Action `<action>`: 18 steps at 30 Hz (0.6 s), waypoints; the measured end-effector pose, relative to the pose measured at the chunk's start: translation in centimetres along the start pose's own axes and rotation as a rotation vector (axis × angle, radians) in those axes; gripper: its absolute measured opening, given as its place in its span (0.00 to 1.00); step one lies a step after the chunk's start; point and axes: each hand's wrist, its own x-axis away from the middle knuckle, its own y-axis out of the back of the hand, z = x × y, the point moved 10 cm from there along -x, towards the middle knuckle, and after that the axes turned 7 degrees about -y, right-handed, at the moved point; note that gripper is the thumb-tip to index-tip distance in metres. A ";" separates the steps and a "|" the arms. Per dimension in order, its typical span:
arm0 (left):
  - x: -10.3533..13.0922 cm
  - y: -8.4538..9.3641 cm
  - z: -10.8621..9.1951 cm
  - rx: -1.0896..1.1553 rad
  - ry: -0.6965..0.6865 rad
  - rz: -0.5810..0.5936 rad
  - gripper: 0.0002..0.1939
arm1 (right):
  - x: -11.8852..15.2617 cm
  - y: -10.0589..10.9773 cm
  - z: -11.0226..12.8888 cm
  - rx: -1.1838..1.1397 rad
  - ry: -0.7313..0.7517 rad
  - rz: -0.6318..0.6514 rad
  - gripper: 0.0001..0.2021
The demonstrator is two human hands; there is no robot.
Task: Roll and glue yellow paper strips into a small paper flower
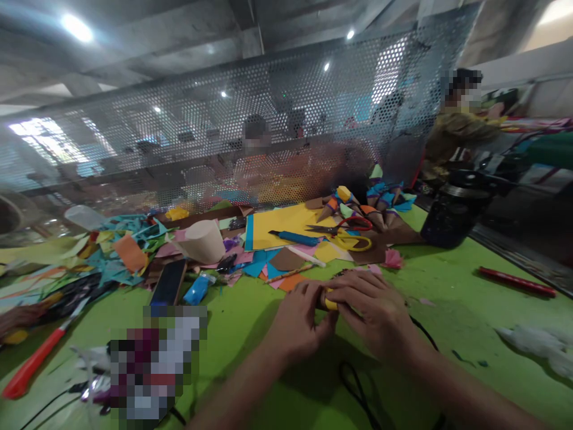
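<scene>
Low over the green table (250, 358), my left hand (298, 319) and my right hand (376, 307) meet with fingers curled round a small yellow-and-brown rolled paper piece (330, 300). Most of it is hidden by my fingers. Just beyond the hands lie paper scraps, a brown paper piece (286, 260) and a thin stick (290, 273). Farther back, a blue cutter knife (293, 237) rests on yellow paper (268, 224). Beside it are scissors (335, 229) with red and yellow handles. Small paper cones (329, 208) with coloured tops are heaped behind.
A roll of tape (205, 242), a phone (169, 283) and a blue packet (199, 289) lie left. Another person's hand (20, 319) is near a red-handled tool (38, 361). Rightward are a dark jug (456, 209) and red pen (517, 282). A perforated metal screen (201, 137) stands behind.
</scene>
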 end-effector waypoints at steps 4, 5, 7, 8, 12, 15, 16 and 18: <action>0.1 -0.5 0.1 -0.020 -0.031 0.029 0.18 | -0.1 -0.2 -0.1 -0.013 -0.004 0.018 0.08; 0.1 -0.6 0.2 -0.027 -0.035 0.034 0.18 | -0.2 -0.1 -0.1 -0.023 -0.008 0.017 0.08; 0.0 -0.7 0.2 -0.037 -0.040 0.036 0.18 | -0.2 -0.1 -0.1 -0.045 -0.010 0.014 0.08; 0.0 -0.7 0.2 -0.038 -0.042 0.034 0.18 | -0.2 -0.1 0.0 -0.053 -0.006 0.016 0.08; 0.0 -0.6 0.2 -0.018 -0.036 0.024 0.18 | -0.2 0.0 0.5 -0.029 0.011 0.028 0.09; 0.1 -0.6 0.1 0.005 -0.027 0.012 0.17 | -0.4 0.1 0.6 -0.036 0.004 0.033 0.10; 0.1 -0.5 0.1 0.008 -0.017 0.006 0.16 | -0.5 0.0 0.5 -0.052 -0.003 0.038 0.10; 0.0 -0.4 0.4 0.011 0.021 0.000 0.15 | -0.7 0.0 0.2 -0.091 -0.024 0.049 0.11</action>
